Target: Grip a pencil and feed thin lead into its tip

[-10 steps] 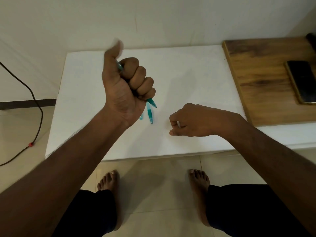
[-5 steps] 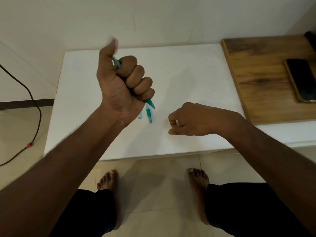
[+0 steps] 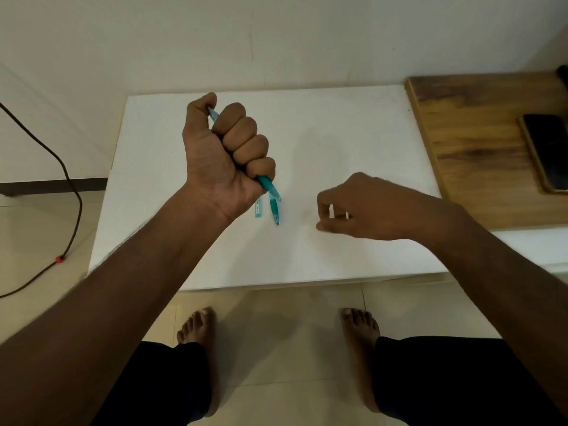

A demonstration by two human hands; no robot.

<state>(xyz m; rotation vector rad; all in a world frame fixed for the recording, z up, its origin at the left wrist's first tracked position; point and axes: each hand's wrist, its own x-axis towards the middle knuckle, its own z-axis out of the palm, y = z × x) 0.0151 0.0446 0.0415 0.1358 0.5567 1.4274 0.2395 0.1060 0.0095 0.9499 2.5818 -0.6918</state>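
gripping teal pen (image 3: 266,182) upright-tilted, tip seemingly down-right.

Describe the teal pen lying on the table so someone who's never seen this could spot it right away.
Start at the white table against the wall. Near its middle, a left hand grips one teal pen in its fist. The loose pen lies flat on the table just below that fist, beside a small pale blue strip; no hand touches it.

arms: bare, no sleeves | legs: black trousers | feet: bare
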